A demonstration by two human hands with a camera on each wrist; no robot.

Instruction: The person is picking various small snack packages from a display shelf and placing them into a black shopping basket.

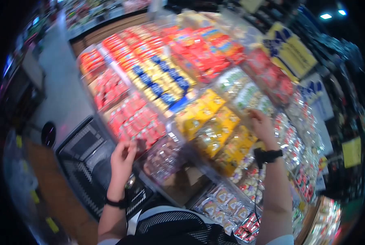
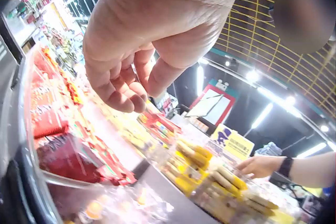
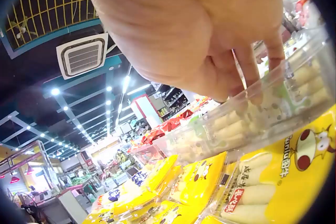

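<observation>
My left hand (image 1: 122, 160) hangs over the bin edge beside pink-red packets (image 1: 135, 122), its fingers loosely bent. In the left wrist view that hand (image 2: 149, 35) holds nothing, above red packets (image 2: 48, 111). Over the bin of clear, green-printed packs (image 1: 247, 94), my right hand (image 1: 262, 125) points its fingers down. The right wrist view shows the right hand (image 3: 194, 35) with fingers behind the bin's clear wall (image 3: 247, 124), close to pale stick-shaped snacks; whether the fingertips touch them cannot be told. Yellow packs (image 3: 199, 179) lie in front of that wall.
A black basket (image 1: 86, 139) stands left of the display. Blue and yellow packets (image 1: 158, 81), red packets (image 1: 207, 49) and purplish packs (image 1: 162, 159) fill other bins. Yellow signs (image 1: 292, 53) rise at the back right. A grey aisle (image 1: 64, 90) runs along the left.
</observation>
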